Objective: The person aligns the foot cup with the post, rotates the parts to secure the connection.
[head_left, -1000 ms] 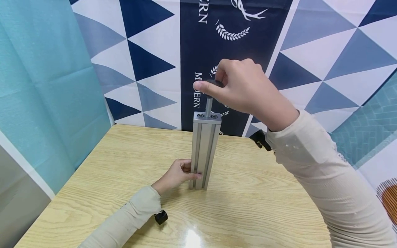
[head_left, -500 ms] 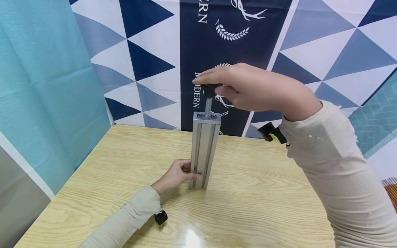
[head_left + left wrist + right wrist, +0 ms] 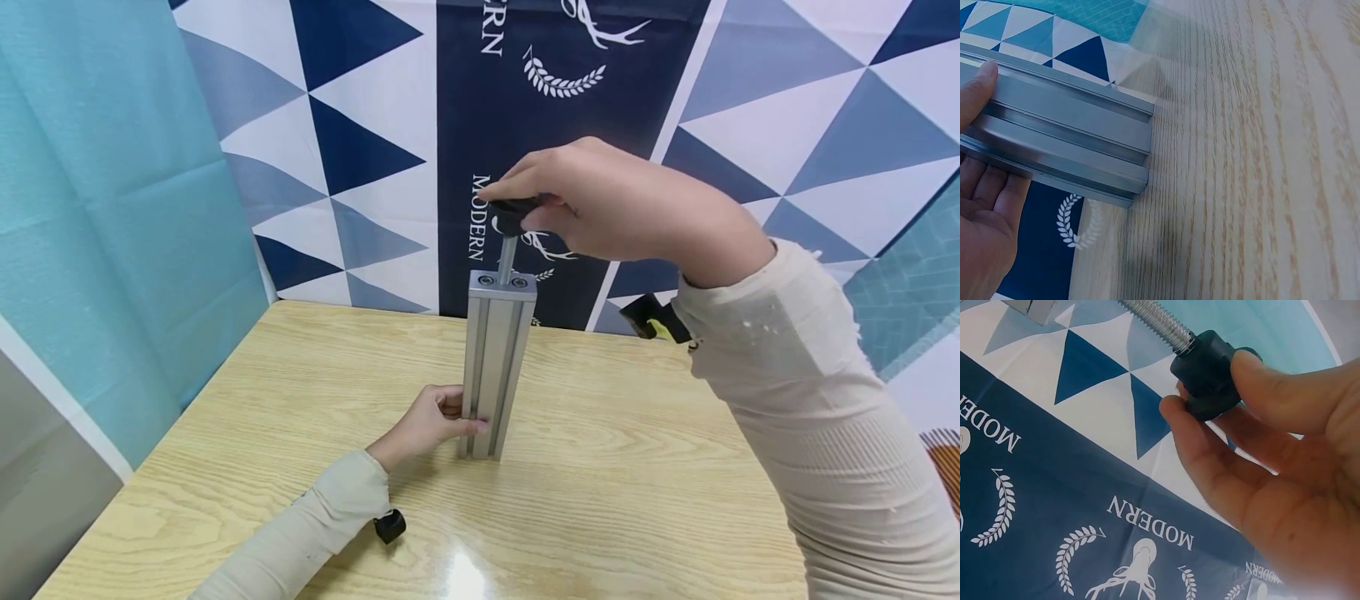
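Observation:
An aluminium extrusion [image 3: 495,367] stands upright on the wooden table, its grooved sides also filling much of the left wrist view. My left hand [image 3: 429,423] grips it low down, thumb on the near face and fingers behind. From its end plate [image 3: 502,286], which bears two socket screws, rises a threaded rod [image 3: 1160,325]. A black knob [image 3: 1207,378] tops the rod. My right hand [image 3: 600,200] holds this knob from the right, well above the end plate. In the right wrist view the thumb [image 3: 1266,387] lies on one side of the knob and the fingers curl round the other.
The wooden table [image 3: 637,467] runs back to a hanging cloth [image 3: 360,158] with blue triangles, close behind the extrusion. A teal curtain [image 3: 127,192] hangs on the left. Black camera mounts [image 3: 390,526] sit at both wrists.
My right hand has turned about the knob: its thumb swung from the left side to the near right side, and the wrist shifted right. The left hand and the extrusion stay put.

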